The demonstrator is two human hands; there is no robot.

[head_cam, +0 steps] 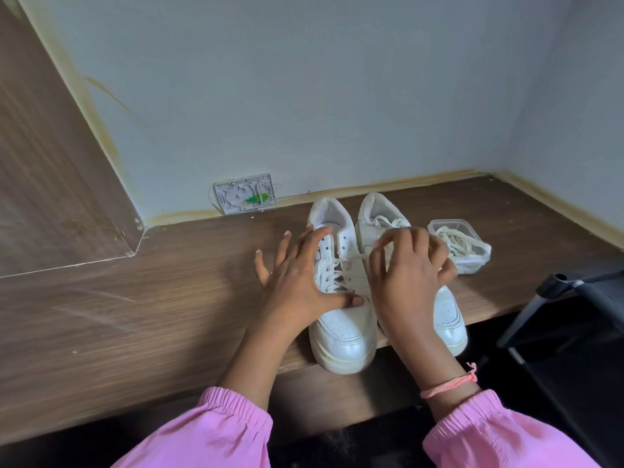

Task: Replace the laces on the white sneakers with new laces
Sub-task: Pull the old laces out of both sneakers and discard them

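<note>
Two white sneakers stand side by side on the wooden desk, toes over its front edge. The left sneaker is partly laced with a white lace. My left hand rests spread on its left side, fingers straight, thumb pressing near the lower eyelets. My right hand hovers over the gap between the shoes, fingers curled, pinching the lace end that runs out of the left sneaker. It hides much of the right sneaker, whose lace shows loose near its collar.
A clear plastic container with coiled white laces sits right of the shoes. A white wall box with a green part stands against the back wall. A dark chair frame is at lower right. A wooden panel rises at left.
</note>
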